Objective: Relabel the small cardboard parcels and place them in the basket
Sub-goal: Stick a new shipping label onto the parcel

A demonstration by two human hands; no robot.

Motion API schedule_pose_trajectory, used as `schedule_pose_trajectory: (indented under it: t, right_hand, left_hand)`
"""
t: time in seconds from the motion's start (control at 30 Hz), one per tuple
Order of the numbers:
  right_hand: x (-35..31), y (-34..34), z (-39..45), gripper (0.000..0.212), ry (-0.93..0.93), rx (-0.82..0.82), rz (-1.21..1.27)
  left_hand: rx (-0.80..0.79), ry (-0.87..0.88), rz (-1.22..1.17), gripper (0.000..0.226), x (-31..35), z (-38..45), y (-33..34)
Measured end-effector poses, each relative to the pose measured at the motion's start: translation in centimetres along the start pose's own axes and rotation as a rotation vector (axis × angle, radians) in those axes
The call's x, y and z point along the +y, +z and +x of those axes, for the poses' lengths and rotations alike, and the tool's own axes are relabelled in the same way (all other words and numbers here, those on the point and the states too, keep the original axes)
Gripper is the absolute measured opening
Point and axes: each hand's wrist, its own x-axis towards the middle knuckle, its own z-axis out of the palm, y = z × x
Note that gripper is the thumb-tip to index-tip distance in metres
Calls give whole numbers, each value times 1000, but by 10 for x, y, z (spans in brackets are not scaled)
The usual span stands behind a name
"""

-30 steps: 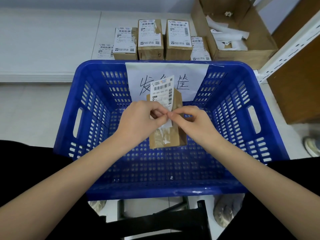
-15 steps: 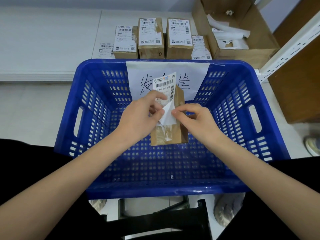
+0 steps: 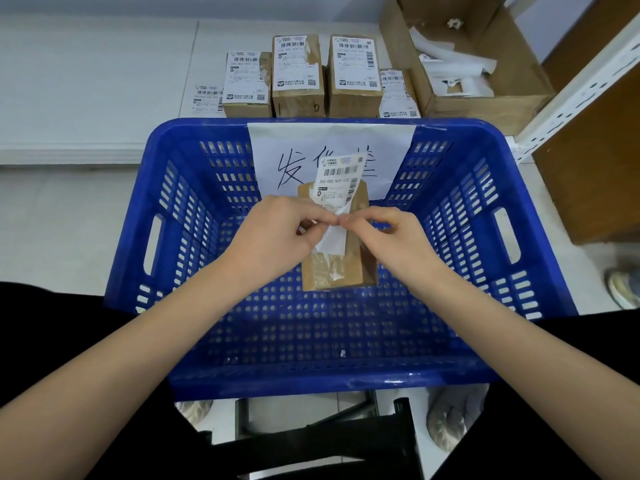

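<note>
Likely light and stiff, the parcel (image 3: pixel 337 268) hangs over the basket (image 3: pixel 311 379); both hands (image 3: pixel 277 237) (image 3: pixel 388 237) pinch its flimsy label (image 3: pixel 337 187).

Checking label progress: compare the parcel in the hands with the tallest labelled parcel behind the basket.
The held parcel hangs over the blue basket, both hands pinching its label; the tallest parcel behind stands untouched on the white surface. The held parcel's label is half loose, its lower end curled off the cardboard; the other's lies flat. Both are small brown cardboard boxes with white barcode labels.
</note>
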Motion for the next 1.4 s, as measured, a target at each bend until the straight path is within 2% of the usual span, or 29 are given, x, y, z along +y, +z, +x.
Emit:
schedule_pose_trajectory:
  t: [0.3,0.5,0.57,0.7,0.87,1.07,1.4]
  right_hand:
    - [-2,-1,-2,19,-63,-25,22]
    - [-2,-3,0,16,-38,-29,54]
    - [-1,-3,0,15,-49,-15,4]
    - [2,0,-1,10,-32,-49,-30]
    - [0,5,-3,8,-32,-80,-39]
    - [-3,2,-4,9,2,-81,-25]
    - [-4,0,-2,13,2,-62,-18]
  left_hand:
    - [-26,-79,-62,22,1,-1,2]
    - [-61,-101,-53,16,4,-2,2]
    - [-57,-145,-80,21,6,-3,3]
    - [49,-169,-120,18,5,-3,6]
    - [144,-271,-201,35,-3,2,5]
    - [123,-244,-293,7,-6,5,2]
    - [131,-207,-312,4,-3,4,1]
